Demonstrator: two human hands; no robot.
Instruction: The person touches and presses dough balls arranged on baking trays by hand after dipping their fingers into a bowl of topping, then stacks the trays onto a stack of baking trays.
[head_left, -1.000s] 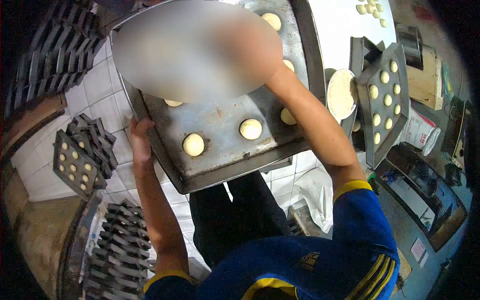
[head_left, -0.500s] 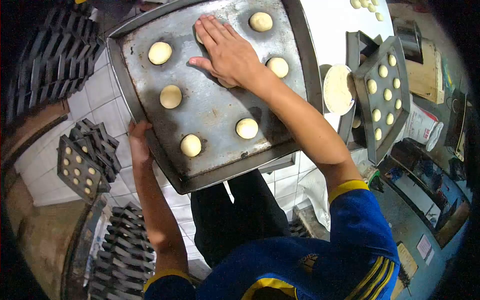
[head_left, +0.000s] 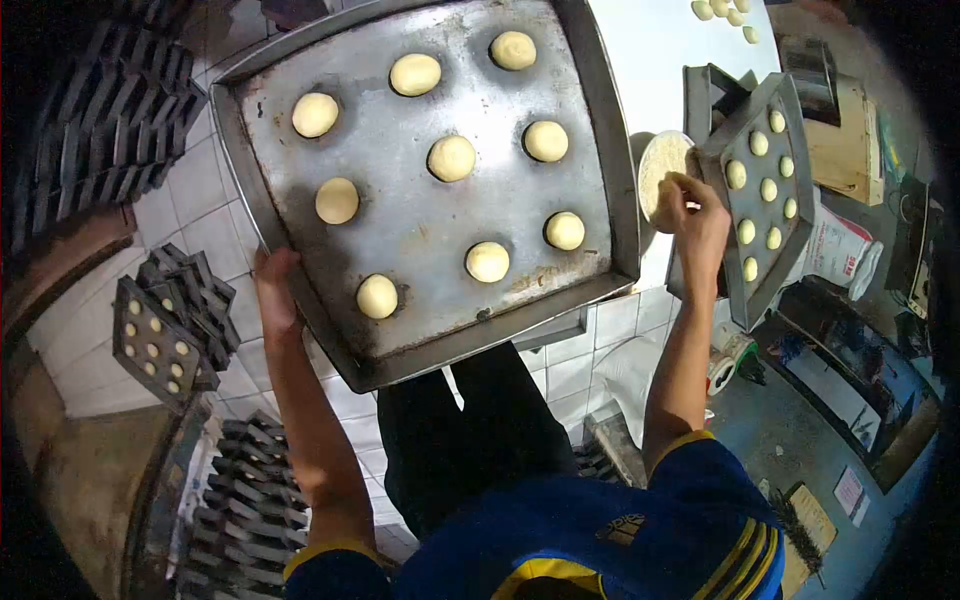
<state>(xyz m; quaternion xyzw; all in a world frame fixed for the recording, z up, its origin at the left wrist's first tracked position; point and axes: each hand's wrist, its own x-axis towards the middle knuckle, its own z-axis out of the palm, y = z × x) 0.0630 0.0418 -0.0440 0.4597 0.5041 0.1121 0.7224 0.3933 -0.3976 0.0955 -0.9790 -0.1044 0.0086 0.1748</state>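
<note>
A large dark metal baking tray point(head_left: 420, 235) fills the upper middle, slightly tilted, with several round pale dough balls point(head_left: 451, 158) spaced across it. My left hand point(head_left: 277, 285) grips the tray's left side wall, its fingers partly hidden behind the edge. To the right of the tray, my right hand point(head_left: 692, 212) is over a round bowl point(head_left: 642, 180) of pale, fine crumbly stuff. Its fingers are bent and pressed together; what is between them, if anything, is too small to make out. The hand covers the bowl's lower right part.
Right of the bowl, a second tray of dough balls point(head_left: 768, 190) leans over another tray. More dough pieces point(head_left: 735, 17) lie on the white table point(head_left: 650, 60). Stacked trays point(head_left: 110, 130) stand at the left, with a smaller dough-filled tray point(head_left: 152, 345) below. A white sack point(head_left: 842, 245) sits far right.
My right hand has left the dough balls on the tray and moved right to the bowl, its fingers now bent. The dough balls it covered show. My left hand keeps its hold.
</note>
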